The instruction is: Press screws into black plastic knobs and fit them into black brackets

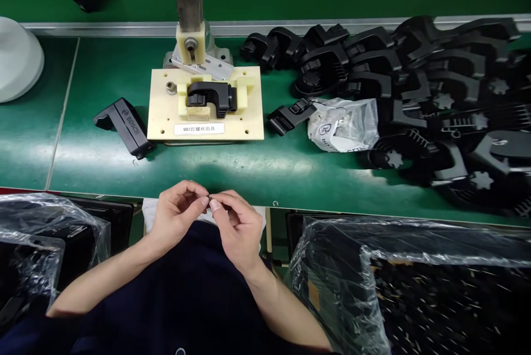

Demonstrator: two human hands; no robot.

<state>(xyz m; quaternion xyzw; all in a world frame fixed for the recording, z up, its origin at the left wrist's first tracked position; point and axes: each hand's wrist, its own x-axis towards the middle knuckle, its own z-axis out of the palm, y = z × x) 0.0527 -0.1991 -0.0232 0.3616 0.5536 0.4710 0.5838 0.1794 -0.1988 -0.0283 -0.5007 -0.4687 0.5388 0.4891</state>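
Note:
My left hand [179,212] and my right hand [237,222] meet fingertip to fingertip over the bench's front edge. Thumbs and index fingers of both are pinched on a tiny dark piece [209,198], too small to name. Beyond them stands a cream fixture plate [244,128] with a printed label. A black plastic clamp-like part [209,92] is seated in the fixture's nest, below a metal press arm [188,6]. To the fixture's left lies a black BOSCH-marked part [128,125].
Many black plastic parts [373,78] crowd the bench's right side. A clear plastic bag [343,125] and a small black part [290,116] lie right of the fixture. Plastic-lined bins [332,266] flank me below. A white round object [19,62] sits far left.

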